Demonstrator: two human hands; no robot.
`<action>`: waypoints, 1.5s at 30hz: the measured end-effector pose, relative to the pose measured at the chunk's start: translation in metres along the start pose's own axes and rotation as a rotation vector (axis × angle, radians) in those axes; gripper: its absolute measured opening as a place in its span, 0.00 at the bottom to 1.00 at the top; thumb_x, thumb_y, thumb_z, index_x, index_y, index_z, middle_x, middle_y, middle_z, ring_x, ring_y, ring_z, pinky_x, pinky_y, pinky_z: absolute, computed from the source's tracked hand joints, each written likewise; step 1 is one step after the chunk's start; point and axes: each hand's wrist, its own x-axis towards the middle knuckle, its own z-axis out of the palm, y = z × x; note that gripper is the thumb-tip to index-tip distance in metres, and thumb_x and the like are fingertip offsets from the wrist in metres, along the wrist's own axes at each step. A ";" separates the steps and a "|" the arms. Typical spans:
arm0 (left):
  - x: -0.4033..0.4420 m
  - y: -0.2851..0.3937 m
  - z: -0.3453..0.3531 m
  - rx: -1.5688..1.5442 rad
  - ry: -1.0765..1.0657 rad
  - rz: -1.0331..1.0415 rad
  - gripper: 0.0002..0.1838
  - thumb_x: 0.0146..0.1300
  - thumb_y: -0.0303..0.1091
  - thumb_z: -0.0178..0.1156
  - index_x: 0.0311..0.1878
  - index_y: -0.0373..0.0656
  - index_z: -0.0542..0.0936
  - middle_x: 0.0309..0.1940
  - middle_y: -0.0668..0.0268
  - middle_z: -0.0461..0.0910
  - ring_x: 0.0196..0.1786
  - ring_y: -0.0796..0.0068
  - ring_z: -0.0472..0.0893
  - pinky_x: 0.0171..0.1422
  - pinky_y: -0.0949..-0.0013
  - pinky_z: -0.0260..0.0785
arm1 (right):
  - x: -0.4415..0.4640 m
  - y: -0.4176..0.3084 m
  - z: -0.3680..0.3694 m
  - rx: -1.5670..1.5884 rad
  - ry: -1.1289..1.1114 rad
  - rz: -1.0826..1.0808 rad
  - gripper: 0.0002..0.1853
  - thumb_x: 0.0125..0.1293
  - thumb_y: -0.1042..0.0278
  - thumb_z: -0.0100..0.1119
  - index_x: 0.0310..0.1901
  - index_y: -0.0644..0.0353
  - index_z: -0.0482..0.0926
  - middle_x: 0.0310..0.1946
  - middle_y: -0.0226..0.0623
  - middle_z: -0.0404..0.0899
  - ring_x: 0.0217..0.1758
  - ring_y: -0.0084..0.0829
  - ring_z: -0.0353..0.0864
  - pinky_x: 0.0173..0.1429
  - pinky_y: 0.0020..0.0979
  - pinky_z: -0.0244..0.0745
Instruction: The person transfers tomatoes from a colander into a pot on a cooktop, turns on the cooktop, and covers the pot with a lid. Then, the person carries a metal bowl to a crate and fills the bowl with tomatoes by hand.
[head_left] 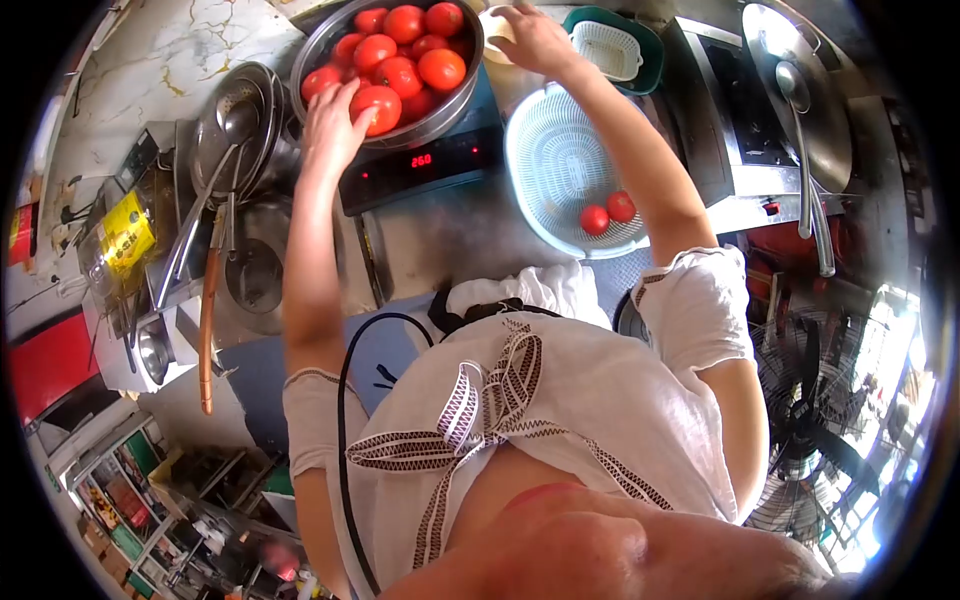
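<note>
My left hand (pixel 333 125) reaches over the near-left rim of a metal bowl (pixel 440 125) heaped with red tomatoes. Its fingers and thumb are around one tomato (pixel 378 111) at the near edge of the heap. Beneath the bowl is a black digital scale (pixel 425 165) whose red display reads 260. My right hand (pixel 530 42) is beside the bowl's far right side, fingers apart over a cream-coloured container (pixel 496 30); whether it grips the container is unclear. A light blue plastic colander (pixel 555 150) with two small tomatoes (pixel 606 212) sits under my right forearm.
Metal strainers and ladles (pixel 235 130) lie left of the bowl, near a bag with a yellow label (pixel 127 230). A white basket (pixel 606 50) in a green tub is at the back. On the right are a stove (pixel 735 100), a wok (pixel 830 130) and a standing fan (pixel 805 410).
</note>
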 end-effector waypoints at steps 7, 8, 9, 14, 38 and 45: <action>0.012 0.006 -0.003 -0.094 -0.203 -0.016 0.23 0.47 0.30 0.63 0.49 0.39 0.73 0.43 0.53 0.74 0.47 0.53 0.74 0.51 0.60 0.66 | -0.037 -0.010 -0.025 0.117 -0.135 0.086 0.17 0.55 0.58 0.57 0.45 0.55 0.76 0.40 0.41 0.77 0.40 0.42 0.77 0.44 0.35 0.73; 0.013 0.008 -0.003 -0.091 -0.206 -0.012 0.23 0.47 0.30 0.63 0.49 0.39 0.73 0.43 0.53 0.74 0.47 0.53 0.74 0.51 0.60 0.66 | -0.031 -0.024 -0.023 0.083 -0.162 0.039 0.18 0.57 0.54 0.54 0.49 0.46 0.74 0.35 0.40 0.79 0.39 0.39 0.79 0.44 0.35 0.74; 0.014 0.009 -0.002 -0.087 -0.218 -0.009 0.22 0.46 0.29 0.64 0.47 0.39 0.72 0.42 0.53 0.74 0.46 0.52 0.74 0.50 0.60 0.67 | -0.026 -0.040 -0.020 0.038 -0.188 -0.013 0.18 0.56 0.57 0.54 0.50 0.46 0.72 0.38 0.39 0.77 0.39 0.37 0.79 0.44 0.36 0.74; 0.006 0.007 0.013 -0.009 -0.244 0.013 0.24 0.43 0.27 0.65 0.45 0.40 0.68 0.41 0.51 0.70 0.44 0.49 0.73 0.46 0.55 0.68 | 0.005 -0.078 0.005 -0.099 -0.218 -0.152 0.18 0.54 0.63 0.54 0.48 0.50 0.72 0.45 0.39 0.73 0.40 0.37 0.79 0.41 0.35 0.75; 0.046 0.014 0.025 0.103 -0.279 0.149 0.22 0.52 0.34 0.60 0.51 0.38 0.73 0.52 0.59 0.72 0.58 0.63 0.67 0.61 0.66 0.60 | 0.006 -0.041 0.034 0.026 -0.203 -0.018 0.13 0.60 0.60 0.46 0.43 0.53 0.76 0.40 0.40 0.78 0.41 0.38 0.79 0.45 0.37 0.74; 0.051 0.003 0.034 0.091 -0.316 0.153 0.23 0.52 0.38 0.60 0.51 0.38 0.73 0.51 0.57 0.72 0.58 0.61 0.67 0.62 0.64 0.60 | -0.200 0.055 -0.026 -0.174 -0.769 0.341 0.36 0.46 0.48 0.64 0.57 0.49 0.66 0.50 0.43 0.72 0.51 0.41 0.74 0.53 0.41 0.69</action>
